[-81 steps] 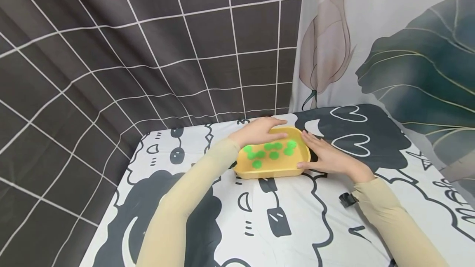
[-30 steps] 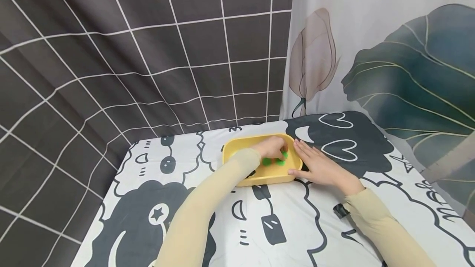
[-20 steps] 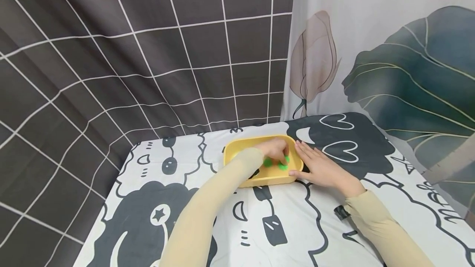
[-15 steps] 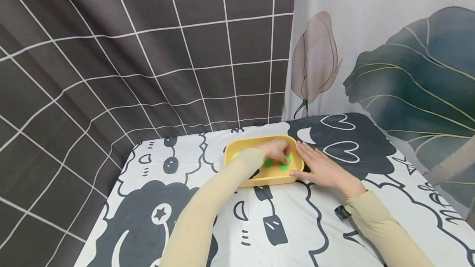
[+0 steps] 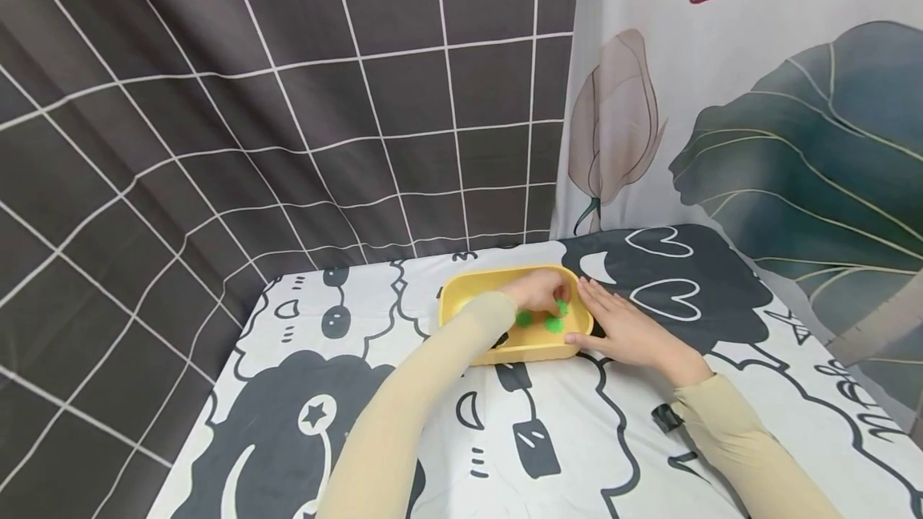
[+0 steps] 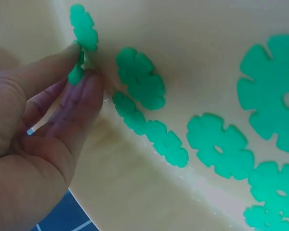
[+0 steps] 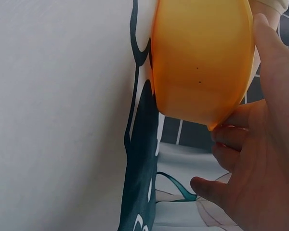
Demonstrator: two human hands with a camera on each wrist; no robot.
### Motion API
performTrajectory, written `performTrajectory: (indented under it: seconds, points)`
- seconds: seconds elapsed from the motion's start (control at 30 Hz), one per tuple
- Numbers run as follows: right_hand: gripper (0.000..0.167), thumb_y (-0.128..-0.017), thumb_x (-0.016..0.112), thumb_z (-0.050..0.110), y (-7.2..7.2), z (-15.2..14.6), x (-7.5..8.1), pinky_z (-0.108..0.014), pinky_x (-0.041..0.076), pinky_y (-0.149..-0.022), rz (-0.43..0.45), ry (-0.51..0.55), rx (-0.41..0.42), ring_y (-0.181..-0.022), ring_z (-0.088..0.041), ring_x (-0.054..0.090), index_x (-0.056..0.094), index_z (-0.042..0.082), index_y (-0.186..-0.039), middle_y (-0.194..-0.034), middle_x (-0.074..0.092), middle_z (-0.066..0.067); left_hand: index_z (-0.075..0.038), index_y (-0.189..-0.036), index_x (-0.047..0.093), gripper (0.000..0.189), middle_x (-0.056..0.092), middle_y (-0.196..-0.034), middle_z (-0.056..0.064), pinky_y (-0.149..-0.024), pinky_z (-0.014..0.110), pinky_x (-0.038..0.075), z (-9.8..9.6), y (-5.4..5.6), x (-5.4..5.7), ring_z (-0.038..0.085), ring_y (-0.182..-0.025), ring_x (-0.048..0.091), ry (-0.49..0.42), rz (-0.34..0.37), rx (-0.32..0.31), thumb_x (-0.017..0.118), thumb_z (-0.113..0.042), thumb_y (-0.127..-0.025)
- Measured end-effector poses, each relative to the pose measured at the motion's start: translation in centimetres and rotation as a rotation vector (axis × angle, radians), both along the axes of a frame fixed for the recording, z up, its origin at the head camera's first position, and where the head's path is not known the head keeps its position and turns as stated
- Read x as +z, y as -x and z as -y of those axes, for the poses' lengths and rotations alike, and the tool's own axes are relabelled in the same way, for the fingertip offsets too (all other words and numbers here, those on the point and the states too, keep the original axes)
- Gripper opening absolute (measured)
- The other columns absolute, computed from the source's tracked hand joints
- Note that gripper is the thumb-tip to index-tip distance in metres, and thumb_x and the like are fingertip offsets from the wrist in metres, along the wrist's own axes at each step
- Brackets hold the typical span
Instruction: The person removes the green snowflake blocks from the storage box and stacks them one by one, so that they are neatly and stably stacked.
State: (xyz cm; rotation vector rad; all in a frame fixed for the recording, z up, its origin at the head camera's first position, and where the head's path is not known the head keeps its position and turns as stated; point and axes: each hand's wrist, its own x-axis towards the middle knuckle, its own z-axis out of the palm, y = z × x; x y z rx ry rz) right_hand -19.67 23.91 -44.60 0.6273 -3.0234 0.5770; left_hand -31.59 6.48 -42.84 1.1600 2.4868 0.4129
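Observation:
A yellow oblong basin (image 5: 534, 353) holds several green snowflake discs (image 5: 554, 325), flat with notched edges and a centre hole. My left hand (image 5: 537, 292) reaches down inside its right half. In the left wrist view, thumb and fingers pinch one green snowflake disc (image 6: 75, 73), seen nearly edge-on, beside another disc (image 6: 84, 28) standing near the basin wall. My right hand (image 5: 629, 332) rests against the basin's right end, fingers fairly straight on its outside and thumb at the near rim. The right wrist view shows the same hand (image 7: 260, 149) touching the basin's corner. My left forearm hides some discs.
Beneath the basin lies a black-and-white patterned cloth (image 5: 469, 439). A dark grid curtain (image 5: 404, 102) hangs behind, and a floral curtain (image 5: 793, 166) hangs at the back right. A dark band (image 5: 667, 417) sits near my right cuff.
My left hand, held over the basin with fingers straight, has gone down into it and now pinches a disc. My right hand stays at the right end. The head view has shifted slightly.

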Motion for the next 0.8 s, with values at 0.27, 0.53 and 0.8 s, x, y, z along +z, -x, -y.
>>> performTrajectory:
  seconds: [0.27,0.53,0.8]
  points:
    - [0.102,-0.092,0.057,0.066,0.1,0.1,-0.1,-0.061,0.020,-0.117,-0.003,0.014,-0.010,-0.150,-0.043,0.019,0.023,-0.006,-0.156,-0.163,0.021,-0.024,-0.007,-0.102,0.073,0.018,0.070,-0.094,0.000,-0.078,0.014,0.044,0.3,0.9,0.8,0.010,-0.086,0.059,-0.079,-0.100,-0.012,0.074,0.000,-0.085]
    - [0.100,-0.093,0.057,0.064,-0.1,0.0,-0.1,-0.061,0.021,-0.117,0.002,0.022,-0.003,-0.149,-0.043,0.018,0.023,-0.006,-0.156,-0.163,0.021,-0.025,-0.007,-0.106,0.073,0.020,0.071,-0.098,0.001,-0.081,0.013,0.046,1.5,1.5,2.3,0.010,-0.090,0.062,-0.190,-0.125,0.036,0.066,0.001,-0.088]
    - [0.101,-0.093,0.056,0.066,0.0,0.1,0.1,-0.061,0.021,-0.117,0.015,0.023,-0.007,-0.150,-0.043,0.017,0.023,-0.007,-0.156,-0.163,0.019,-0.025,-0.003,-0.110,0.073,0.021,0.074,-0.105,0.007,-0.084,0.017,0.049,5.3,2.7,4.2,0.016,-0.097,0.067,-0.267,-0.118,0.124,0.067,-0.001,-0.090]
